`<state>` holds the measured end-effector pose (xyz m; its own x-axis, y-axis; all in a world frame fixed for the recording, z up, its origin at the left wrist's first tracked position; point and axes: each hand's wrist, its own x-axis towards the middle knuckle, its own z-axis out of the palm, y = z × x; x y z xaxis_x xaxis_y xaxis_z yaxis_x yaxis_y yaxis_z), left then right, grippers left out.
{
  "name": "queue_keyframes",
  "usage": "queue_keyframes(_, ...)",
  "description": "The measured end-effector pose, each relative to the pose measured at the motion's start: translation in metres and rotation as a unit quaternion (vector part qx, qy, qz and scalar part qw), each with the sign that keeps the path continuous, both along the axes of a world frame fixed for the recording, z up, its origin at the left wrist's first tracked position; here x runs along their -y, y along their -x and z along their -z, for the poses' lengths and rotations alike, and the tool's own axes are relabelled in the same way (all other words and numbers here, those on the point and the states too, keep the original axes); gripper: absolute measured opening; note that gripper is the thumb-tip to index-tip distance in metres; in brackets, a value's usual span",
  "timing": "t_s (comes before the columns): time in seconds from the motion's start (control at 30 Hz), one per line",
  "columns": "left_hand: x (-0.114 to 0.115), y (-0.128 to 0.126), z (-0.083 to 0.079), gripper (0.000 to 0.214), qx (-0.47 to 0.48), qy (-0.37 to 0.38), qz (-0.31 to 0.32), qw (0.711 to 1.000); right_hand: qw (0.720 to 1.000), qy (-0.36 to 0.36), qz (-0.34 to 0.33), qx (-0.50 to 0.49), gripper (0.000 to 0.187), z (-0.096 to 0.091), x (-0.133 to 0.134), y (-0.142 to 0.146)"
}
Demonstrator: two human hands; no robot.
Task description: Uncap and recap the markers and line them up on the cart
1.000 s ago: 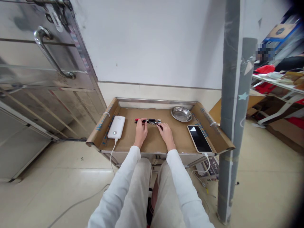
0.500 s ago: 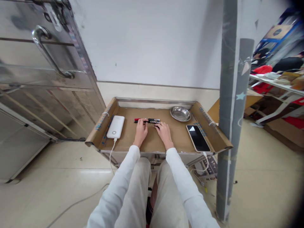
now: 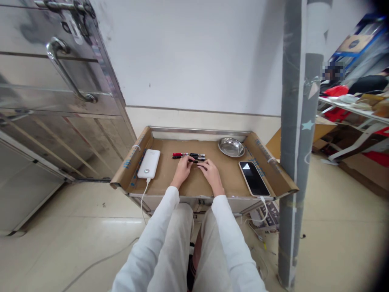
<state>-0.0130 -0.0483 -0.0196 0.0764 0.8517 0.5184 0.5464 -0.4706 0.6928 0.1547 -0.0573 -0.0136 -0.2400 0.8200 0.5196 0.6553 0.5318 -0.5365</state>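
In the head view a slim black pen [image 3: 193, 161] lies level between my two hands, just over the brown cardboard lining [image 3: 194, 182]. My left hand [image 3: 182, 169] pinches it from the left side. At its right end the fingers of my right hand [image 3: 210, 170] are closed on the dark tip; whether this is a separate cap I cannot make out. Right behind my fingertips, several pens [image 3: 197, 155] lie side by side on the cardboard, one with a red end [image 3: 176, 155] pointing left. My left fingers partly cover them.
A white power bank [image 3: 148, 163] with a cable rests on the left. On the right are a round steel dish [image 3: 231, 147] and a cabled phone [image 3: 254, 178]. Raised cardboard sides [image 3: 269, 160] flank the surface. A grey pillar [image 3: 299, 142] stands to the right, a metal door [image 3: 60, 81] to the left.
Both hands have drawn slightly back from the row of pens. A black pen is now held between them, apart from the others. The view has shifted a little.
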Motion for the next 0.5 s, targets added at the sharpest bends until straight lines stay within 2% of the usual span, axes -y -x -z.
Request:
queue_keyframes(0.13,0.001,-0.001,-0.002,0.019,-0.082,-0.027,-0.014,0.996,0.999,0.031,-0.001,-0.021,0.023,0.007,-0.008,0.0)
queue_keyframes(0.23,0.008,-0.003,-0.008,0.022,-0.103,-0.036,-0.018,0.994,0.999,0.037,0.001,-0.025,0.024,0.01,-0.012,-0.001)
queue_keyframes(0.4,0.019,-0.007,-0.008,0.012,-0.127,-0.012,0.059,0.99,0.999,0.034,-0.012,-0.04,0.025,0.009,-0.013,-0.001)
queue_keyframes(0.5,0.017,-0.008,-0.002,0.008,-0.128,0.009,0.061,0.99,0.998,0.037,-0.016,-0.042,0.024,0.007,-0.013,-0.001)
